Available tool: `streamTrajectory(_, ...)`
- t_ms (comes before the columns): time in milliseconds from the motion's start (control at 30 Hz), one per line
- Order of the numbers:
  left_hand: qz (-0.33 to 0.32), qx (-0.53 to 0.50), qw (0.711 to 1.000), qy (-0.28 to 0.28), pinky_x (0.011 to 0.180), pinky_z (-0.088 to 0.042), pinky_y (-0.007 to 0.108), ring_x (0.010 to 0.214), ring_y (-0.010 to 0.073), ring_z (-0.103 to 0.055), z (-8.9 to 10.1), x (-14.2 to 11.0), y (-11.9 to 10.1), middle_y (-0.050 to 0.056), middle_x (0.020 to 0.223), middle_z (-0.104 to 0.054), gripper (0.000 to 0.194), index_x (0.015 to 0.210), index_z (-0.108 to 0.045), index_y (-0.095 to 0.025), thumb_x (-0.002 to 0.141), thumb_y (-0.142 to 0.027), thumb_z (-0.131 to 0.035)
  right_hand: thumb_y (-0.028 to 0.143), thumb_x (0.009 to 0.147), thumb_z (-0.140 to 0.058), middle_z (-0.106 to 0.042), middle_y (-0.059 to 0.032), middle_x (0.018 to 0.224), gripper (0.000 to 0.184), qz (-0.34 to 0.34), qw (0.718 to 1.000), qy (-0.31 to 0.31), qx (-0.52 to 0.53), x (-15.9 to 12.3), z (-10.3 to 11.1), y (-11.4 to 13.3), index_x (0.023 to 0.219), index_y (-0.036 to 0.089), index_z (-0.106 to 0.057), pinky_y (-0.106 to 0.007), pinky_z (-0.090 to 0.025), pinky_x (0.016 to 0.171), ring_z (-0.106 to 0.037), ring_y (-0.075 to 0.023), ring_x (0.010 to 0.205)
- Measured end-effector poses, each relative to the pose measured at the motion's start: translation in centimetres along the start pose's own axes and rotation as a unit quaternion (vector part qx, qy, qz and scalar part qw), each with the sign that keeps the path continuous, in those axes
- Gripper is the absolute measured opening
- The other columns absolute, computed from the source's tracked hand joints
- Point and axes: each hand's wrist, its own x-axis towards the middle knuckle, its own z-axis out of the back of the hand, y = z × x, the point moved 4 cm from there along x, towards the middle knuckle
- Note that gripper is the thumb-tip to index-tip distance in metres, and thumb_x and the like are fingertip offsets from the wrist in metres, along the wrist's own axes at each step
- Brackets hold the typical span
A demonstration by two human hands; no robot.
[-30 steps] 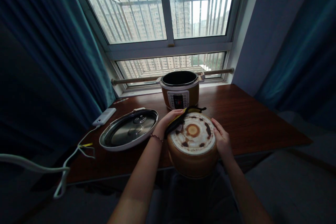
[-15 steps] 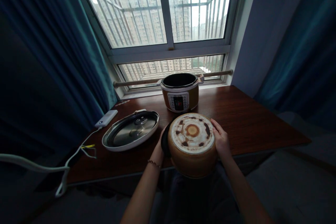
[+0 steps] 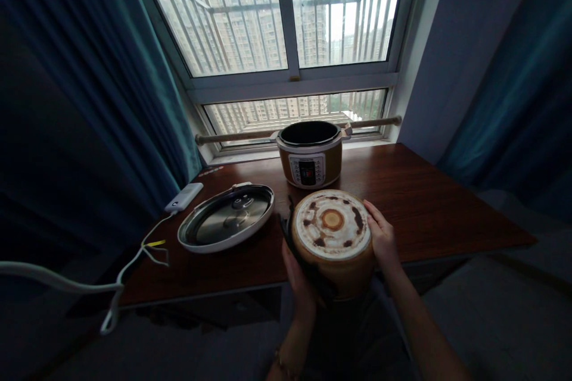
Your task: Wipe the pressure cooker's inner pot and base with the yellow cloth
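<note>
Close in front of me, a tan inner pot of a cooker is tilted so its round bottom faces up at me. The base is whitish with brown stains and a brown ring in the middle. My right hand grips the pot's right side, fingers along the rim of the base. At the left side, my left hand holds a thin black cloth against the pot wall; its fingertips are partly hidden by the cloth. Beyond the pot stands the cooker body, open at the top, with a control panel in front.
A cooker lid lies upside down on the brown wooden table, left of the pot. A white power bank with a white cable sits at the table's left edge. Behind are a rod and a barred window.
My left hand has shifted right and lower along the pot's side, and the black cloth now stretches out along the wall. The pot and right hand stay nearly in place.
</note>
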Motion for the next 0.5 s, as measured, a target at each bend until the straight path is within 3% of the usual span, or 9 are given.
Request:
streamTrajectory(100,-0.003,0.036,0.996,-0.086,0.11,-0.021,0.037,0.136,0.0167,-0.018,-0.6,-3.1,-0.4,0.007,0.149,-0.017,0.048,0.141,-0.011,-0.023,0.094,-0.032,-0.018,0.038,0.078,-0.049,-0.053,-0.01,0.128,0.045,0.0,1.0,0.001,0.0,0.0,0.0,0.0,0.117,0.017,-0.058,-0.044,-0.031,0.104,-0.046,-0.0248,0.119)
streamTrajectory(200,-0.049,0.115,0.989,-0.083,0.112,-0.014,0.039,0.138,0.0184,-0.011,-1.1,-5.5,-0.8,0.009,0.151,-0.008,0.054,0.143,-0.009,-0.021,0.092,-0.025,-0.03,0.039,0.078,-0.05,-0.053,-0.0101,0.127,0.046,0.005,1.0,0.002,-0.001,0.1,0.0,0.0,0.117,0.017,-0.059,-0.044,-0.03,0.105,-0.046,-0.0245,0.12)
streamTrajectory(267,-0.122,0.19,0.972,-0.062,0.112,-0.013,0.047,0.138,0.0221,-0.007,-1.5,-6.5,-1.3,0.01,0.151,-0.006,0.059,0.143,-0.009,-0.019,0.09,-0.018,-0.034,0.04,0.078,-0.049,-0.053,-0.01,0.127,0.046,0.008,1.0,0.004,-0.001,0.1,0.0,0.1,0.117,0.017,-0.059,-0.044,-0.03,0.105,-0.046,-0.0242,0.12)
streamTrajectory(367,-0.257,0.314,0.914,0.013,0.11,-0.009,0.053,0.138,0.0248,-0.009,-3.1,-7.2,-2.9,0.008,0.144,-0.032,0.06,0.141,-0.022,-0.021,0.085,-0.012,-0.041,0.04,0.078,-0.049,-0.052,-0.0104,0.128,0.046,0.008,1.0,0.008,-0.001,0.1,0.0,0.2,0.116,0.016,-0.059,-0.044,-0.029,0.106,-0.045,-0.0241,0.121)
streamTrajectory(433,-0.324,0.355,0.875,0.06,0.111,-0.006,0.047,0.134,0.023,-0.024,-4.4,-7.2,-4.4,0.005,0.131,-0.051,0.055,0.137,-0.033,-0.024,0.084,-0.012,-0.043,0.04,0.078,-0.049,-0.051,-0.0105,0.129,0.046,0.004,1.0,0.014,0.002,0.0,0.1,0.3,0.116,0.016,-0.059,-0.043,-0.028,0.107,-0.044,-0.024,0.122)
streamTrajectory(500,-0.366,0.363,0.853,0.081,0.111,-0.008,0.04,0.128,0.0205,-0.037,-5.3,-6.9,-6.2,0.004,0.122,-0.058,0.049,0.133,-0.041,-0.024,0.085,-0.014,-0.041,0.04,0.077,-0.049,-0.051,-0.0102,0.13,0.047,0.002,1.0,0.025,0.007,0.0,0.1,0.4,0.117,0.016,-0.058,-0.043,-0.027,0.107,-0.043,-0.0237,0.122)
